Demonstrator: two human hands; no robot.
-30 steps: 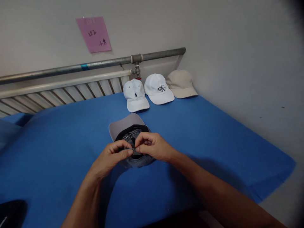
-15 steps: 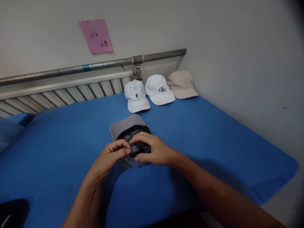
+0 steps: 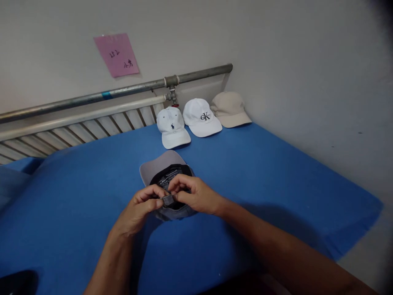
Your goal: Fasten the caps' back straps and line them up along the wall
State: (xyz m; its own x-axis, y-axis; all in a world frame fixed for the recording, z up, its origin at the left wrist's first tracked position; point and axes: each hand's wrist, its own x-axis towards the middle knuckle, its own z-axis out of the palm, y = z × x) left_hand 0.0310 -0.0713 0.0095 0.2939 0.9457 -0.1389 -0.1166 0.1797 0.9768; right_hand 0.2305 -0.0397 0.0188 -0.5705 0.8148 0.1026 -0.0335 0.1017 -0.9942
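A grey cap lies upside down on the blue cloth, brim pointing away from me, dark lining showing. My left hand and my right hand meet over its near edge. Both pinch the cap's back strap, fingertips closed on the small dark buckle between them. The rear of the cap is partly hidden under my fingers.
Three caps stand in a row at the far edge: a white one with a small dark logo, a white one with black letters, a beige one. Behind them run a metal pipe and a radiator. A pink note hangs on the wall.
My hands have stayed on the strap, fingers shifting slightly around the buckle. The view has tilted a little, so the caps and the note appear moved left.
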